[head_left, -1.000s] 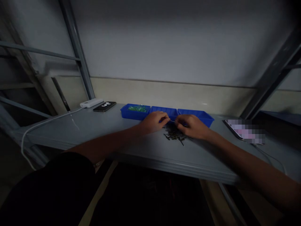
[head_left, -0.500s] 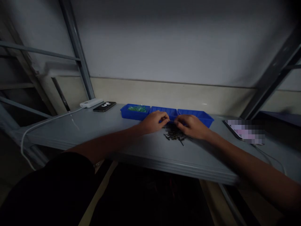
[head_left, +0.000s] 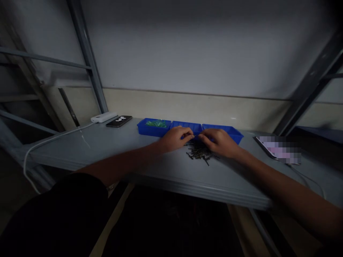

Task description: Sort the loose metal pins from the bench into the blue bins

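My left hand (head_left: 177, 137) is closed in a pinch over the pile, thumb against the fingers. Facing it, my right hand (head_left: 217, 142) pinches too, its fingertips a short gap away. A thin dark piece like a screw (head_left: 196, 135) spans that gap; the dim light hides its detail. Below both hands lies a loose pile of dark screws (head_left: 198, 153), partly covered by the right hand. Just behind stand three joined blue bins: the left bin (head_left: 151, 132) has green plastic pieces (head_left: 157, 123) in it, while my hands partly cover the middle bin (head_left: 187, 125) and right bin (head_left: 235, 136).
On the grey shelf (head_left: 160, 178), a dark phone (head_left: 118, 122) with white earbuds (head_left: 122, 118) lies at left beside a white power bank (head_left: 104, 117) with a cable. A second phone (head_left: 278, 149) with a blurred screen sits at right, cabled. Metal uprights stand at both sides.
The fingertips have shifted slightly, and the thin piece between them shows as darker and shorter than before. Both arms, the pile and the bins stay practically in place.
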`<state>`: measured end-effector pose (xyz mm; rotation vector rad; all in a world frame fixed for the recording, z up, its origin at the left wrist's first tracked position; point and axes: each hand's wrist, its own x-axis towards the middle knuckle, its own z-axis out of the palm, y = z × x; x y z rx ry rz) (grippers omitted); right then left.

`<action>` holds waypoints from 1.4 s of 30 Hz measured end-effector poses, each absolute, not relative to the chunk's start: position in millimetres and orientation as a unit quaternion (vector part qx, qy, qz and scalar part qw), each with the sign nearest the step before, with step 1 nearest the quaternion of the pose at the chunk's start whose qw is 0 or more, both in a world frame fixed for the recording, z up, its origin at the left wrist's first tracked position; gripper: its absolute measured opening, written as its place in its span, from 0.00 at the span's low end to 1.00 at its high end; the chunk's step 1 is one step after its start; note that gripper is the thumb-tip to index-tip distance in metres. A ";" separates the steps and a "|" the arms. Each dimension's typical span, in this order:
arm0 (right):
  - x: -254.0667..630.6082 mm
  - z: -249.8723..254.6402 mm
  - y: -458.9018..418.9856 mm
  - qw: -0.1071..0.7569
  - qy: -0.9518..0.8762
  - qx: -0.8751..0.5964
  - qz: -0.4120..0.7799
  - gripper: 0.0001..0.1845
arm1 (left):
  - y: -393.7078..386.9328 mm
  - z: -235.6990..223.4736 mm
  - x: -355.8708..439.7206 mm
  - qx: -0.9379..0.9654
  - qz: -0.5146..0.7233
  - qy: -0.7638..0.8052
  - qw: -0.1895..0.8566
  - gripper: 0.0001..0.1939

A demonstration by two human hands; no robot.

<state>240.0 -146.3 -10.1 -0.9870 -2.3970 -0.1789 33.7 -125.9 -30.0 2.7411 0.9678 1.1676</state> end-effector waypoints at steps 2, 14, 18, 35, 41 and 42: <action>239.6 -9.1 -146.8 0.284 -0.884 -0.366 -0.064 0.17 | -125.8 -29.7 34.2 0.875 0.368 0.315 0.006 0.09; 276.9 -6.7 -107.7 0.444 -0.750 -0.473 -0.128 0.12 | -112.3 -43.9 24.8 0.898 0.206 0.390 0.002 0.05; 284.7 -13.3 -95.5 0.411 -0.752 -0.491 -0.158 0.11 | -114.3 -42.4 25.9 0.893 0.215 0.394 0.010 0.05; 229.9 -15.9 -151.4 0.291 -0.900 -0.315 -0.080 0.08 | -129.3 -29.6 36.2 0.895 0.312 0.317 0.021 0.04; 233.8 -13.6 -151.0 0.317 -0.885 -0.330 -0.084 0.09 | -133.8 -26.3 37.5 0.878 0.358 0.316 0.038 0.08; 234.3 -13.2 -150.4 0.322 -0.880 -0.339 -0.084 0.10 | -133.4 -26.5 37.2 0.876 0.363 0.315 0.038 0.10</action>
